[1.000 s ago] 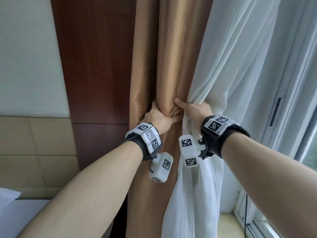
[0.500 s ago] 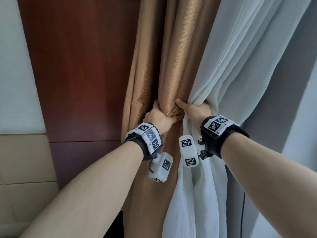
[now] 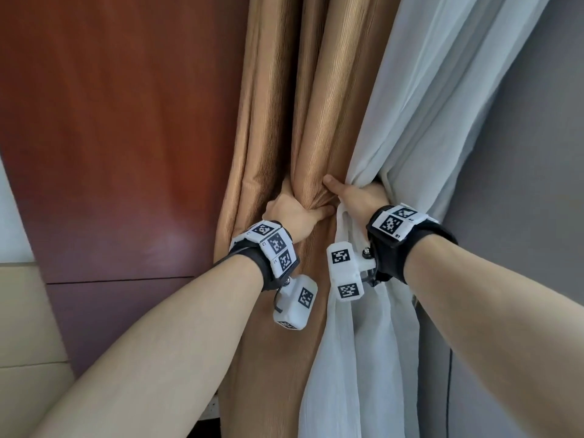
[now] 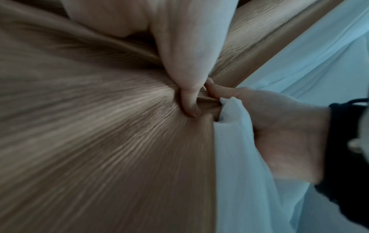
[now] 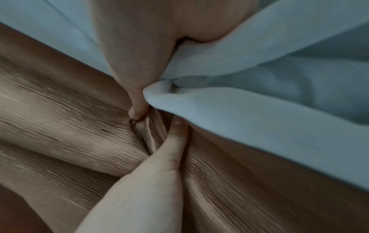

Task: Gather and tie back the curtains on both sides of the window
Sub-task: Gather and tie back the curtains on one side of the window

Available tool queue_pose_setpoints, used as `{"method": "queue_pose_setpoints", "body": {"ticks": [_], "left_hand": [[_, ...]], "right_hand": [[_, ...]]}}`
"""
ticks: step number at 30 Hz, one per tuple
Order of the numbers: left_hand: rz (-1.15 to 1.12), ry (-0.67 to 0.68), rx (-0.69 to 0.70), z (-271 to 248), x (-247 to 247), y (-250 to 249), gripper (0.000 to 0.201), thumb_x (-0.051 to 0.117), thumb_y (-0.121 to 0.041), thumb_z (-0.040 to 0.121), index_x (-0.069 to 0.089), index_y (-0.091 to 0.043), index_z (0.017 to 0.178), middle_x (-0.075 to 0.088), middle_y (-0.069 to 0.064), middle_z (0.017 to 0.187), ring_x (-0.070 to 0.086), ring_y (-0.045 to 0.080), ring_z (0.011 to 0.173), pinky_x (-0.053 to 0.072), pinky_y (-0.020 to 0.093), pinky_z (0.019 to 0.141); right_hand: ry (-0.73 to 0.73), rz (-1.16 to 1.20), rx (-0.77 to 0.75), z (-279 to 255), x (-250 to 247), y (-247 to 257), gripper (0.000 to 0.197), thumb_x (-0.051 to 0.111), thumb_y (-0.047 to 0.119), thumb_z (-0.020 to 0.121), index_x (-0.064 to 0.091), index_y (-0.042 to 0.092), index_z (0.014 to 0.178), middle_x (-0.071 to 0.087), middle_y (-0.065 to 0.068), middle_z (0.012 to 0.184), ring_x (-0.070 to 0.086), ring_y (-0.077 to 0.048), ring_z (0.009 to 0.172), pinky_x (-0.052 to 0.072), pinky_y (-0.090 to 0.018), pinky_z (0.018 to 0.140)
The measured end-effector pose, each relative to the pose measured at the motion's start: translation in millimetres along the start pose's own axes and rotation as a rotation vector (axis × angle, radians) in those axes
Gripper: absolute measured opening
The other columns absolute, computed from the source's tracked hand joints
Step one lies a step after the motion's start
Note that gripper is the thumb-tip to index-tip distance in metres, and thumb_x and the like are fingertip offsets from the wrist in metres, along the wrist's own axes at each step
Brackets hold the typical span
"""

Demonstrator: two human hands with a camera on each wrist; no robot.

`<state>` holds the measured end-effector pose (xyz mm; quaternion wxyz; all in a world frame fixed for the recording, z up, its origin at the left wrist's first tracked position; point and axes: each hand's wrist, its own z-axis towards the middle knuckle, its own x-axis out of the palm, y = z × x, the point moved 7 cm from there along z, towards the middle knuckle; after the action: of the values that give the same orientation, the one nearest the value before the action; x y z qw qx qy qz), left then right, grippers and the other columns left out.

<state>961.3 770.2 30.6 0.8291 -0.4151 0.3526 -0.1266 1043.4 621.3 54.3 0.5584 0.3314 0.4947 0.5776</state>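
Note:
A ribbed golden-brown curtain (image 3: 319,105) hangs in folds beside a white sheer curtain (image 3: 420,99). My left hand (image 3: 292,213) grips the brown curtain from the left, fingers wrapped behind it and thumb across the front. My right hand (image 3: 357,197) clutches the sheer curtain together with the brown one's right edge, its thumb pressing into the brown fold. The left wrist view shows my left thumb (image 4: 189,94) dug into the brown curtain (image 4: 89,126) beside my right hand (image 4: 279,134). In the right wrist view the sheer curtain (image 5: 259,110) bunches against the brown curtain (image 5: 69,118). No tie-back is visible.
A dark red-brown wood panel (image 3: 120,121) stands left of the curtains, with a beige padded wall (image 3: 25,327) at lower left. A grey wall (image 3: 521,153) lies to the right, with a thin dark cable (image 3: 449,390) running down it.
Both hands keep the same grip on the curtains. The head view has swung left: the window frame at right has gone out of sight and more wood panel shows.

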Motion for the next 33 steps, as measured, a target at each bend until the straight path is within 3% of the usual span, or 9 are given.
{"method": "queue_pose_setpoints", "body": {"ticks": [10, 16, 21, 26, 28, 33], "left_hand": [[-0.037, -0.04, -0.037, 30.5, 21.2, 10.7, 0.104, 0.084, -0.06, 0.073, 0.033, -0.028, 0.157, 0.064, 0.015, 0.134, 0.061, 0.037, 0.122, 0.052, 0.042, 0.103], [-0.039, -0.027, -0.033, 24.0, 20.6, 12.2, 0.1, 0.085, -0.059, 0.072, 0.036, -0.029, 0.155, 0.066, 0.011, 0.133, 0.062, 0.034, 0.121, 0.052, 0.043, 0.104], [-0.059, 0.016, -0.027, -7.7, 16.8, 8.3, 0.096, 0.086, -0.059, 0.071, 0.042, -0.028, 0.15, 0.067, 0.006, 0.13, 0.065, 0.031, 0.118, 0.054, 0.042, 0.102], [-0.059, 0.117, -0.018, -48.4, 9.7, 0.2, 0.09, 0.087, -0.054, 0.074, 0.043, -0.018, 0.144, 0.066, 0.006, 0.129, 0.065, 0.03, 0.115, 0.054, 0.037, 0.095], [-0.06, 0.169, -0.012, -64.8, 6.5, -2.7, 0.088, 0.086, -0.051, 0.076, 0.042, -0.015, 0.143, 0.065, 0.007, 0.128, 0.065, 0.03, 0.114, 0.054, 0.038, 0.095], [-0.044, 0.286, 0.002, -107.2, -5.0, -7.8, 0.104, 0.086, -0.053, 0.076, 0.028, -0.012, 0.151, 0.061, 0.01, 0.136, 0.061, 0.032, 0.122, 0.051, 0.042, 0.103]], "right_hand": [[0.002, -0.046, -0.019, 39.0, 10.5, -9.1, 0.071, 0.082, 0.052, 0.085, 0.062, 0.008, 0.138, 0.068, -0.009, 0.136, 0.062, -0.03, 0.127, 0.048, -0.043, 0.112], [0.022, -0.04, 0.001, 33.9, 9.0, -12.5, 0.071, 0.084, 0.051, 0.083, 0.063, 0.008, 0.136, 0.069, -0.008, 0.133, 0.064, -0.029, 0.124, 0.049, -0.042, 0.11], [0.027, -0.067, 0.014, 1.7, -8.9, -11.3, 0.07, 0.082, 0.047, 0.086, 0.06, 0.007, 0.139, 0.066, -0.007, 0.136, 0.061, -0.027, 0.128, 0.047, -0.033, 0.106], [-0.054, -0.086, 0.048, -45.6, -31.8, -10.8, 0.081, 0.087, 0.049, 0.081, 0.057, 0.007, 0.143, 0.065, -0.007, 0.14, 0.061, -0.028, 0.131, 0.048, -0.039, 0.112], [-0.091, -0.106, 0.081, -65.3, -41.0, -11.2, 0.085, 0.089, 0.055, 0.075, 0.061, 0.009, 0.14, 0.069, -0.006, 0.134, 0.065, -0.028, 0.124, 0.053, -0.041, 0.106], [-0.156, -0.118, 0.161, -121.9, -63.1, -10.9, 0.082, 0.09, 0.058, 0.071, 0.064, 0.009, 0.131, 0.072, -0.005, 0.117, 0.069, -0.026, 0.102, 0.055, -0.035, 0.086]]}}
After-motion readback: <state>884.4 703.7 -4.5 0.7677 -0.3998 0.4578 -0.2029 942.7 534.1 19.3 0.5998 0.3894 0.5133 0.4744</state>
